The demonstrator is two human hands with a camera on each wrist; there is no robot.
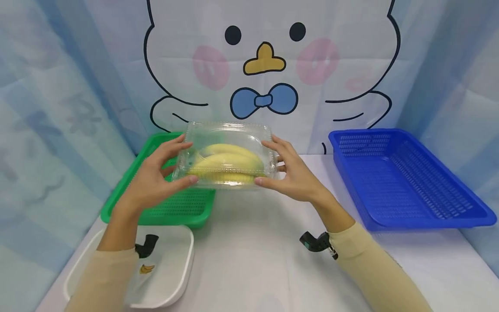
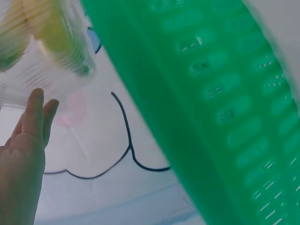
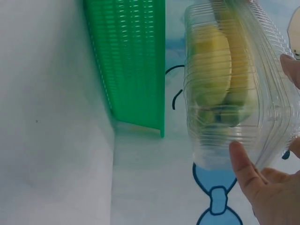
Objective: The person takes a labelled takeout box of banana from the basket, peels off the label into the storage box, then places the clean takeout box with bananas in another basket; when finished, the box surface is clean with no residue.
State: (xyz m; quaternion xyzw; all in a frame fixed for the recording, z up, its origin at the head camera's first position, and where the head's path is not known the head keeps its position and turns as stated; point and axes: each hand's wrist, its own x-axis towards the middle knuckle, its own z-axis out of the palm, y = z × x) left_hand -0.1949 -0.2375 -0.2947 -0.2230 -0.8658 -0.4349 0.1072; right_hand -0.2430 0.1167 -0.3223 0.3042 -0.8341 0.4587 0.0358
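Note:
Both hands hold a clear plastic clamshell box (image 1: pixel 230 134) in the air, one at each end. Yellow bananas (image 1: pixel 228 162) lie inside it, and the lid looks closed. My left hand (image 1: pixel 153 173) grips the left end, thumb at the near lower corner, fingers at the far side. At the other end my right hand (image 1: pixel 290 169) holds it the same way. In the right wrist view, the right thumb (image 3: pixel 243 164) presses on the ribbed side of the box. The left wrist view shows left fingers (image 2: pixel 33 112) against the plastic.
Behind the left hand stands a green basket (image 1: pixel 199 208), partly under the box. A white tub (image 1: pixel 183 268) with a small banana picture (image 1: pixel 146 269) sits at the front left, below the left forearm. To the right is a blue basket (image 1: pixel 390 182). A printed curtain (image 1: pixel 265 17) hangs behind the table.

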